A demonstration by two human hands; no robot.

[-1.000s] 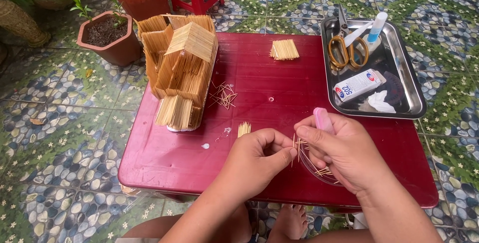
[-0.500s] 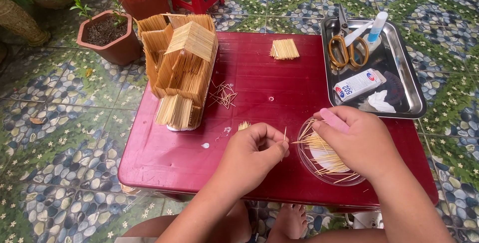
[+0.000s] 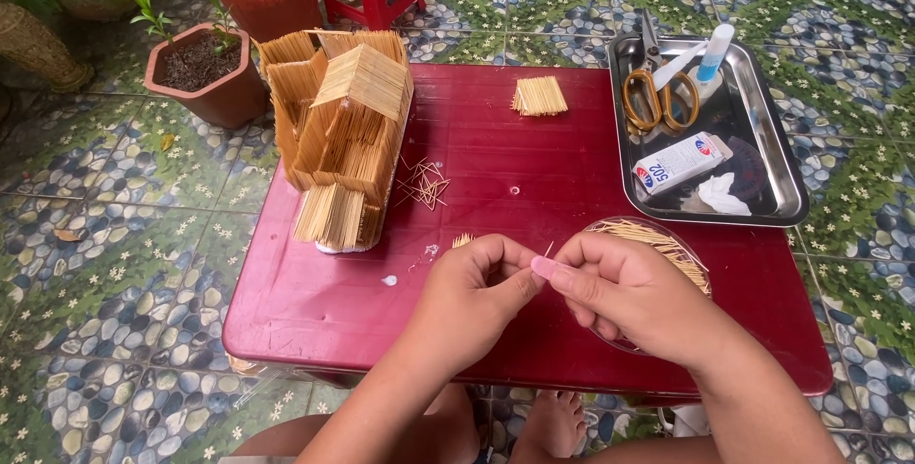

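Near the front edge of the red table (image 3: 286, 312), left hand (image 3: 474, 285) and right hand (image 3: 624, 291) pinch one toothpick (image 3: 547, 250) between fingertips; right of them a clear dish of toothpicks (image 3: 667, 243); behind, toothpick house (image 3: 345, 131).

Soft, even daylight, outdoor, bright overall. Shadows weak and diffuse; faint one under toothpick house (image 3: 345, 131) on red table (image 3: 315, 302). Mild glare on metal tray (image 3: 777, 164) rim and glossy tabletop. Focus sharp across frame, no motion blur on hands. Slight wide-angle stretch toward edges and corners.
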